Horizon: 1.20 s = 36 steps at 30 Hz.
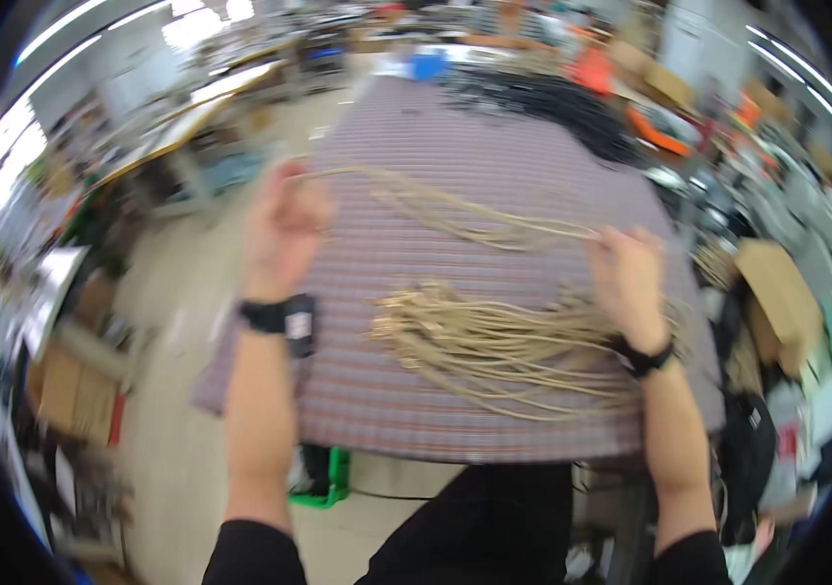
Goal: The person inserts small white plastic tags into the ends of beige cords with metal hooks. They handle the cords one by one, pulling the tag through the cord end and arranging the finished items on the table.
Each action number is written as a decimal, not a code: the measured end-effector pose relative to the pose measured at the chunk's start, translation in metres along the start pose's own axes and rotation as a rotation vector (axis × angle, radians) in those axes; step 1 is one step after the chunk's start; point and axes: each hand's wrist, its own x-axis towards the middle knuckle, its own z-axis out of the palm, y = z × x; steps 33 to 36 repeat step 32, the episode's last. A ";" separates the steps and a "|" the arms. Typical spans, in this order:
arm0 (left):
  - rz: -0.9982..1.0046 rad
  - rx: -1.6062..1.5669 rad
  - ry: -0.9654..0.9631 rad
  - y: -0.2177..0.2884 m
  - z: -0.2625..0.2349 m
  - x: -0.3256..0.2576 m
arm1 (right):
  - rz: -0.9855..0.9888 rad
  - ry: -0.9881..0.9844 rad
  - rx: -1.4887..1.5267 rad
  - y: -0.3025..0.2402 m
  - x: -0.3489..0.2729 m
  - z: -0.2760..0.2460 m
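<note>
The left hand (284, 229) is raised over the left edge of the table (455, 146), fingers curled shut around one end of a thin bunch of tan cords (455, 216). The right hand (628, 283) is over the right side of the table, its fingers pinched closed on the other end of the same bunch, so the cords stretch between the two hands above the striped cloth. Each wrist wears a dark band. Below the held bunch, a larger pile of tan cords (494, 356) lies loose on the cloth, fanned out from near the right wrist toward the table's middle. A heap of black cables (553, 102) lies at the far right part of the table. A cardboard box (777, 288) stands beside the table's right edge, and a green crate (333, 478) is on the floor under its near edge. The picture is blurred.
</note>
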 end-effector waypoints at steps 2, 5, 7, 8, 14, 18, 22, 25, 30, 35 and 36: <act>-0.059 0.047 -0.043 0.002 -0.009 0.006 | 0.039 0.038 -0.025 0.002 0.004 0.009; 0.021 0.797 0.334 0.002 -0.027 0.014 | 0.054 -0.005 0.089 0.027 0.010 0.003; 0.252 1.509 0.424 -0.004 -0.048 0.022 | 0.100 -0.099 0.308 0.037 0.011 -0.002; 0.238 1.656 0.426 -0.010 -0.051 0.021 | 0.165 -0.187 0.477 0.041 0.013 -0.011; -0.012 1.936 0.249 -0.017 -0.106 0.009 | 0.064 -0.395 0.870 0.048 0.009 -0.020; -0.039 1.930 0.260 0.005 -0.148 0.010 | 0.198 -0.420 0.919 0.049 0.015 -0.018; -0.004 1.852 0.316 -0.001 -0.140 0.014 | 0.273 -0.372 0.838 0.054 0.012 -0.018; 0.028 2.003 0.288 -0.006 -0.147 0.006 | 0.387 -0.426 0.770 0.050 0.019 -0.025; -0.292 1.932 0.256 -0.011 -0.156 0.009 | 0.280 -0.424 0.759 0.072 0.017 -0.014; -0.279 2.038 0.256 -0.010 -0.164 0.008 | 0.242 -0.442 0.742 0.064 0.013 -0.013; -0.279 2.038 0.256 -0.010 -0.164 0.008 | 0.242 -0.442 0.742 0.064 0.013 -0.013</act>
